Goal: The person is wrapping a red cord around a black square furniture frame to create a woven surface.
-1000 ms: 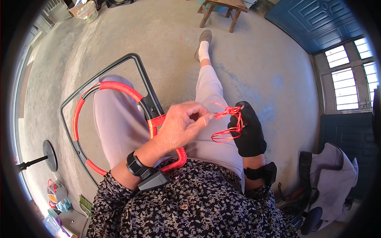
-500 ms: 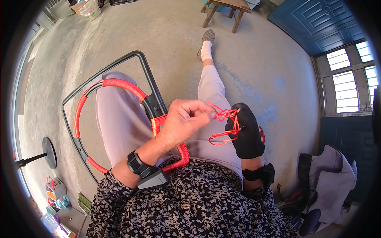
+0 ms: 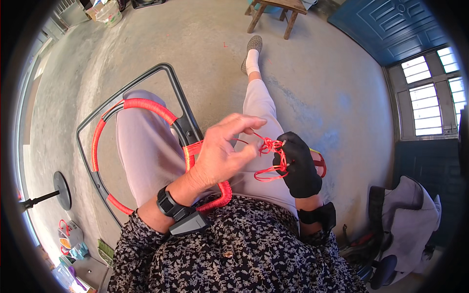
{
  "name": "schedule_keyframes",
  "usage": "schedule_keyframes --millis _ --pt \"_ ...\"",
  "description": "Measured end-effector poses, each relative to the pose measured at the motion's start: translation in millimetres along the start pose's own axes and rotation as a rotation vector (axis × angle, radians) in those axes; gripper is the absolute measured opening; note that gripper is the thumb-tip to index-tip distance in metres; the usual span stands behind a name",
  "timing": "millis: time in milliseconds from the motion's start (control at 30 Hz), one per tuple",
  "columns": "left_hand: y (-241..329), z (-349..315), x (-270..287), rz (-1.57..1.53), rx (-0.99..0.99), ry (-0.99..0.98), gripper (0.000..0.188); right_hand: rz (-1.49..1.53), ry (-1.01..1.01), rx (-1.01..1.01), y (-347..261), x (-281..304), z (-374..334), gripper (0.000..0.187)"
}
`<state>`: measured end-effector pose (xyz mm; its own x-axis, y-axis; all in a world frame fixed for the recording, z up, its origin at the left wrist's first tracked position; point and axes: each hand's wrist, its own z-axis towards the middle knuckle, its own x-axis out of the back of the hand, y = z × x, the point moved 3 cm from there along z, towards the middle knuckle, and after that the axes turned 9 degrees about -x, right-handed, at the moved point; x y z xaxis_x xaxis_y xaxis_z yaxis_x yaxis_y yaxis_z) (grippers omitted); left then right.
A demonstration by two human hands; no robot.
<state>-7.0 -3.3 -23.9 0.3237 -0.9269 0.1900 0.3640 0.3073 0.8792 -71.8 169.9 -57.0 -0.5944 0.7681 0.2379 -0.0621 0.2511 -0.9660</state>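
Gloved right hand [image 3: 299, 163] closed tight on the knotted red cord [image 3: 270, 145], likely steadying it, and there it is, between my hands! My bare left hand [image 3: 220, 151] has thumb and forefinger apart, just beside it. Far off, a pale bucket [image 3: 109, 17]; contents, I can't tell.
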Motion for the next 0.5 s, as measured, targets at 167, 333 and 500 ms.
schedule_keyframes --millis 167,333,500 --pt "-0.6 -3.0 -4.2 -0.132 0.109 -0.256 0.015 -0.215 -0.013 0.231 -12.9 1.2 1.0 0.015" --pt "-7.8 -6.7 -4.6 -0.148 0.226 -0.249 0.006 -0.164 -0.010 0.276 -5.2 0.3 0.2 0.019" --pt "-20.1 -8.4 1.9 -0.428 0.361 -0.079 0.004 0.181 0.131 -0.125 25.7 3.0 -3.0 0.028"
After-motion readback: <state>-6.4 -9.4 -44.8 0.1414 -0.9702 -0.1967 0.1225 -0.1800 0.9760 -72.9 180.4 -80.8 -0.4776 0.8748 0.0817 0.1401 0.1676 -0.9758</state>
